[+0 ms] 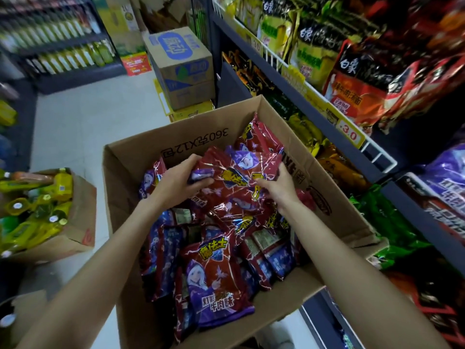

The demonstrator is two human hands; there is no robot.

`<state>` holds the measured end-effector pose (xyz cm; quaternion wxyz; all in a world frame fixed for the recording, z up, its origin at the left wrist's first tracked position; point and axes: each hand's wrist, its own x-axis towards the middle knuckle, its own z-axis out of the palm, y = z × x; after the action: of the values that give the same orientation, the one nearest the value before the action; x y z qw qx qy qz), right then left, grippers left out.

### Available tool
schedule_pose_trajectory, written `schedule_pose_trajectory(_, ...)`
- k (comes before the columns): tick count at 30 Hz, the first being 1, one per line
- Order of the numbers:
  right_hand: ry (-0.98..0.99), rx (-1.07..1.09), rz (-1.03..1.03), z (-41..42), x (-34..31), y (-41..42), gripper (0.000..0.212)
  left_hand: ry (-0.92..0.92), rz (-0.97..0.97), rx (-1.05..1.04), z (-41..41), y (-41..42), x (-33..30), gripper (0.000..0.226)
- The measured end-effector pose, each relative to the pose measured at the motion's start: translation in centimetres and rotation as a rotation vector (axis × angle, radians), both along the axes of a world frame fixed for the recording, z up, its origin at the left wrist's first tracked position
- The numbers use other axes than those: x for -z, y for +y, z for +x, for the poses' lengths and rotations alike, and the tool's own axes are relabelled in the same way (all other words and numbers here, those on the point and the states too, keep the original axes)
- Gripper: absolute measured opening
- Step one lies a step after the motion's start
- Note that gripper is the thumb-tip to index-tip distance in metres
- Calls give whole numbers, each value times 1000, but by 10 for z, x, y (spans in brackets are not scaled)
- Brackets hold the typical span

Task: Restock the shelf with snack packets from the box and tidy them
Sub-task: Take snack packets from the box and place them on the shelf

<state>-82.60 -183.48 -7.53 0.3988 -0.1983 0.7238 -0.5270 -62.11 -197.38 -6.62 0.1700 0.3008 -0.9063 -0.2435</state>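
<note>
An open cardboard box [141, 157] stands in front of me, filled with several red and purple snack packets [216, 283]. Both my hands are inside it, over the far half. My left hand [180, 181] grips the left end of a red snack packet [236, 170] lifted above the pile. My right hand [278, 183] holds the same packet's right end, fingers curled round its edge. The shelf [324, 110] runs along the right, packed with noodle and snack bags.
A box of yellow-green bottles [37, 212] sits on the floor at the left. Stacked cartons [183, 69] stand beyond the box at the aisle's end. A bottle shelf [55, 44] lines the far left. Pale floor [88, 114] lies between.
</note>
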Motion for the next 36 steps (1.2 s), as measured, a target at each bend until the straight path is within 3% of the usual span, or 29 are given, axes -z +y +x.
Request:
schedule_pose_trajectory(5, 714, -50, 42, -27, -56, 48, 43, 249, 73, -100, -16, 18, -26, 44)
schedule_pose_trajectory(10, 1047, 55, -23, -59, -117, 136, 41, 439, 287, -9, -67, 60, -56, 59)
schedule_pose_trajectory(15, 1019, 182, -77, -91, -160, 213, 35, 497, 392, 196, -135, 109, -82, 46)
schedule_pose_trajectory(21, 979, 329, -21, -152, -185, 266, 35, 537, 499, 343, -220, 161, -108, 64)
schedule_pose_trajectory(24, 918, 271, 70, -173, -186, 275, 45, 493, 465, 369, -256, 184, -115, 49)
schedule_pose_trajectory(28, 804, 64, 157, -194, -178, 280, 87, 452, 438, 376, -289, 205, -118, 44)
schedule_pose_trajectory(36, 931, -16, 238, -238, -191, 285, 88, 379, 342, 412, -329, 215, -134, 57)
